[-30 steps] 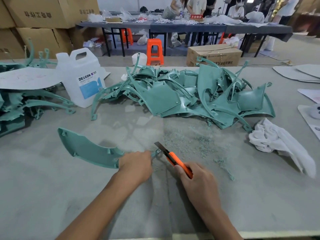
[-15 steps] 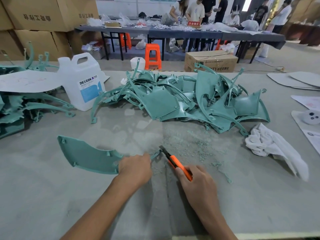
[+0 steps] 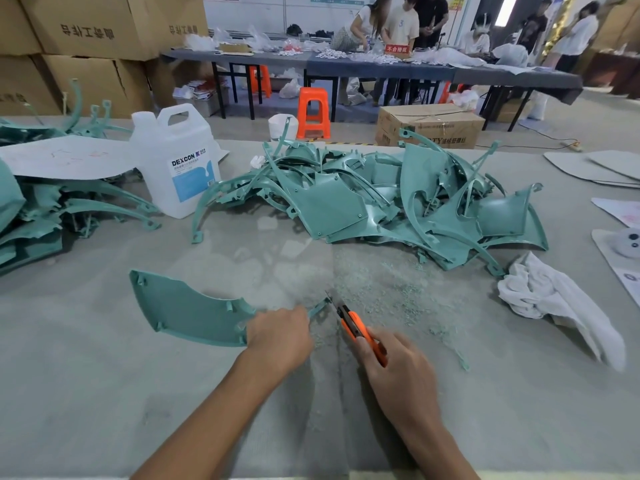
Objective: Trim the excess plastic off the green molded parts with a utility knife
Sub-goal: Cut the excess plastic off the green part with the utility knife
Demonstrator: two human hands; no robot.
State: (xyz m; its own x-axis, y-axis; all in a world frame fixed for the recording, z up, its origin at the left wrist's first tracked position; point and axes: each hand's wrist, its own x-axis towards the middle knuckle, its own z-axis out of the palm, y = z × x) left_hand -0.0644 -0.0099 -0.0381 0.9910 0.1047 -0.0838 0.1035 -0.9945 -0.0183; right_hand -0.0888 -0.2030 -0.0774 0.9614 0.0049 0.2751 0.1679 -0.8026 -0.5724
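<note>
Tabletop (image 3: 104, 393): pile of green molded parts (image 3: 381, 202) sits mid-back. Toward the front edge lies the curved green panel (image 3: 187, 313), your left hand (image 3: 280, 336) gripping its narrow end. Your right hand (image 3: 394, 368) wraps the utility knife (image 3: 353, 327). The blade stays at the panel's tip, barely moved, so that trim likely isn't finished.

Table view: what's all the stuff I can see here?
green molded part: one, green, front left
utility knife: one, orange, blade at the part's tip
heap of green parts: many, green, table centre
second heap: many, green, left edge
jug: one, white with blue label, between the heaps
cloth: one, white, right
shavings: many, green, in front of the centre heap
stools: at least two, orange, behind the table
cardboard boxes: several, brown, back left
left hand: grips the part
right hand: grips the knife
</note>
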